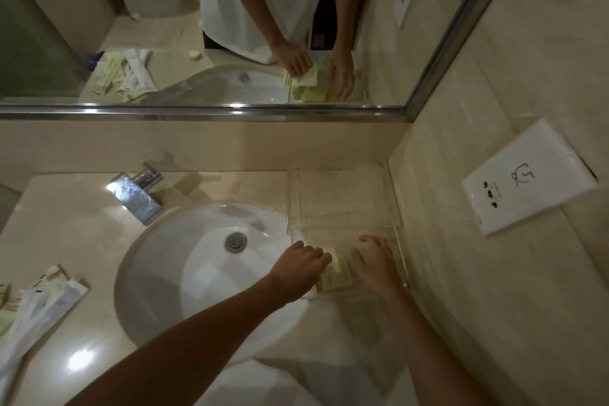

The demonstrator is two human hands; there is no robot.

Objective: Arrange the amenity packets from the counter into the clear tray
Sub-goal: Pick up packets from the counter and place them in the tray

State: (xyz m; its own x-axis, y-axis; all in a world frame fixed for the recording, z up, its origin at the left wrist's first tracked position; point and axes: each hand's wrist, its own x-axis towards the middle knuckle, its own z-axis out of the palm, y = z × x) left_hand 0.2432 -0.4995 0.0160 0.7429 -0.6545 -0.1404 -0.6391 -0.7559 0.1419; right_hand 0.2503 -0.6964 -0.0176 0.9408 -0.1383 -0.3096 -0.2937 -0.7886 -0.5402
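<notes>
Right of the round sink (pixel 184 260), the left hand (pixel 304 265) pinches a pale yellow amenity packet (pixel 334 275) down into the clear tray (pixel 342 204); the right hand (pixel 374 262) rests spread beside it, seemingly empty. More packets (pixel 43 293) crowd the surface (pixel 66 217) at lower left, the faucet (pixel 138 193) behind.

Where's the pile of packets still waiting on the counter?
The loose packets lie at the head view's far left edge, on the counter left of the sink, across the basin from the clear tray.
</notes>
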